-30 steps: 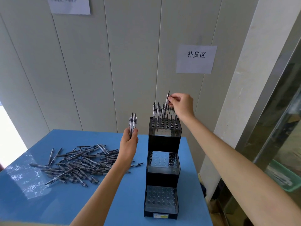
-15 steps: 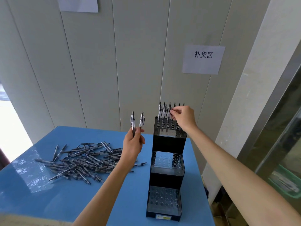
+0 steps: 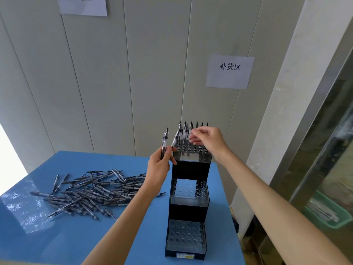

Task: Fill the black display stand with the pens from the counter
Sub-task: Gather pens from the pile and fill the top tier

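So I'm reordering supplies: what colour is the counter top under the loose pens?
Glossy blue counter top, seen in the head view, the only one.

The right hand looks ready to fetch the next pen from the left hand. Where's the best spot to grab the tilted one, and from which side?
Probably its upper barrel, pinched from the right. The tilted pen leans toward the black display stand, its top free above the left hand, which grips its lower end. The right hand is already close by.

Bright, even daylight fills the scene. A blown-out white patch at the left edge throws mottled glare on the blue counter [image 3: 23,203]. Shadows are faint. Wall panels [image 3: 114,83] bow with wide-angle distortion. The right hand's fingertips [image 3: 193,139] blur slightly.
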